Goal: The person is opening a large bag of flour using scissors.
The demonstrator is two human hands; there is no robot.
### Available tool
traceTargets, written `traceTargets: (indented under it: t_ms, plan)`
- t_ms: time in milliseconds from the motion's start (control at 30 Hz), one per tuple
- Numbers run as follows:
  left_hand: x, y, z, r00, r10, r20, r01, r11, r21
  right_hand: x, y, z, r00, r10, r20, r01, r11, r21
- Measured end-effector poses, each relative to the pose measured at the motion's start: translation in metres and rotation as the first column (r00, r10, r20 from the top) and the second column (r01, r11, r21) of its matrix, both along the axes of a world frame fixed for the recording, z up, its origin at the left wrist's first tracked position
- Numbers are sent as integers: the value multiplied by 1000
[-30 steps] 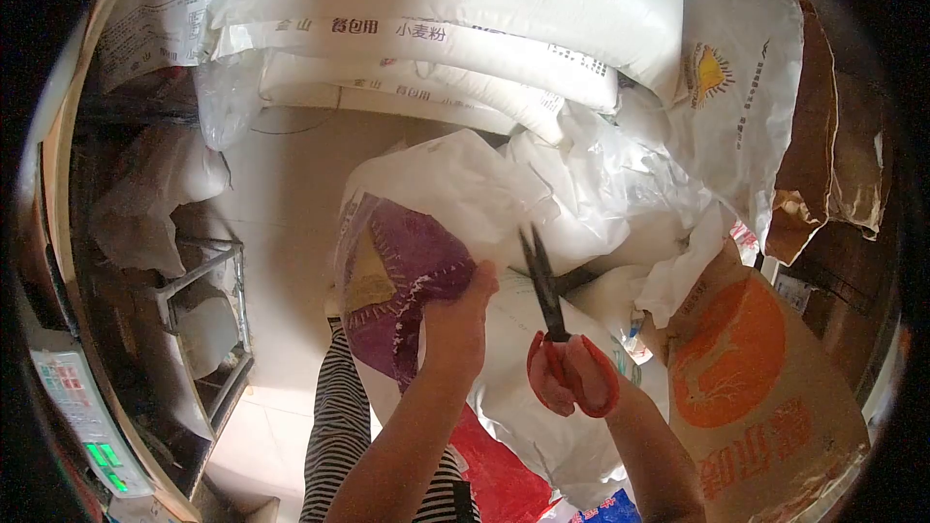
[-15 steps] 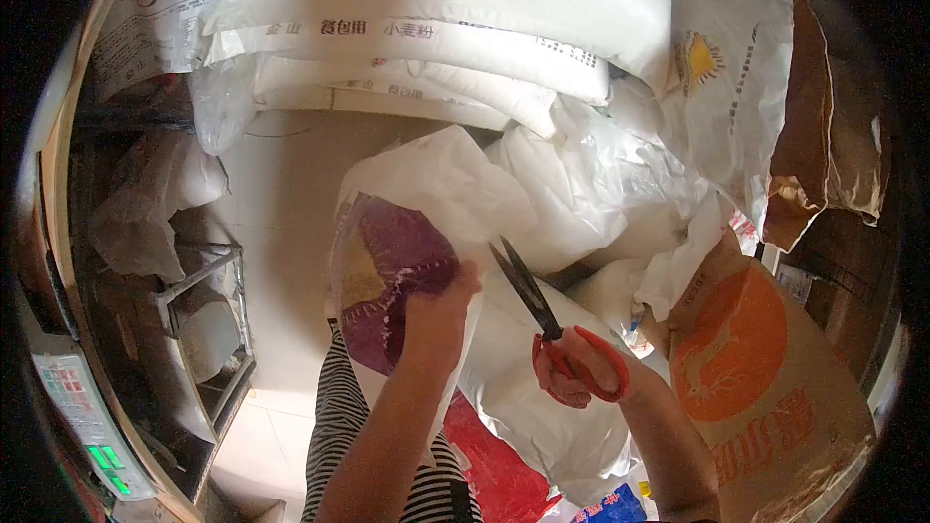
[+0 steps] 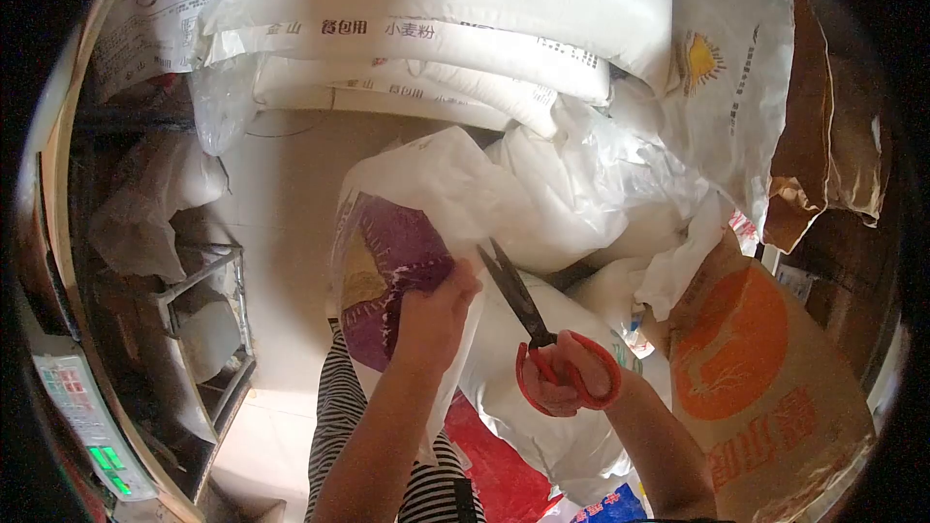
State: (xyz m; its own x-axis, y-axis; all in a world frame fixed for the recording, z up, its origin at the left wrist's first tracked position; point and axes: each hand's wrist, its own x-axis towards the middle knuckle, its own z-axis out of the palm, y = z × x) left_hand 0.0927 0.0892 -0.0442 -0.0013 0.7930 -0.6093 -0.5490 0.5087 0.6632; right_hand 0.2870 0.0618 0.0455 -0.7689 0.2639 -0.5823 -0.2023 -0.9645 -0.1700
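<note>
My left hand (image 3: 436,315) is closed on the edge of a white bag (image 3: 421,174) with a purple and yellow printed panel. The bag stands in front of my legs, its upper part folded and slack. In my right hand (image 3: 567,378) is a pair of scissors (image 3: 521,302) with red handles and dark blades. Its blades are slightly apart and point up and left, their tips close to the bag's right side and just right of my left hand. My fingers are through the handle loops.
White printed sacks (image 3: 417,39) lie stacked at the back. To the right stands a brown paper sack (image 3: 756,378) with an orange circle. Crumpled clear plastic (image 3: 601,174) lies behind the bag. A metal rack (image 3: 208,329) and a scale with green digits (image 3: 102,436) are at left.
The scissors and my right hand have moved slightly left, toward the bag. My left hand keeps its hold with hardly any shift.
</note>
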Motion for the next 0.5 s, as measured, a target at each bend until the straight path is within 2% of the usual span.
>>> traceTargets:
  t_ms: [100,167,267,367,467,500]
  plan:
    - [0,2,0,994,57,94,-56,998,-11,1,-4,-2,998,-37,-59,36,999,-17]
    - [-1,6,10,974,113,196,-94,990,-104,-1,-3,-1,992,-96,-84,92,995,-47]
    - [-2,14,21,909,229,348,-122,945,-304,-1,0,-2,992,-98,-77,94,994,-55]
    - [-4,15,23,909,209,360,-111,955,-274,-4,2,1,995,-93,-43,89,992,-93]
    - [-4,14,19,896,208,392,-115,962,-246,-3,-2,-5,980,-139,-139,123,985,-120]
    - [-4,14,21,913,199,356,-102,957,-271,-4,-1,-5,976,-151,-159,130,982,-135]
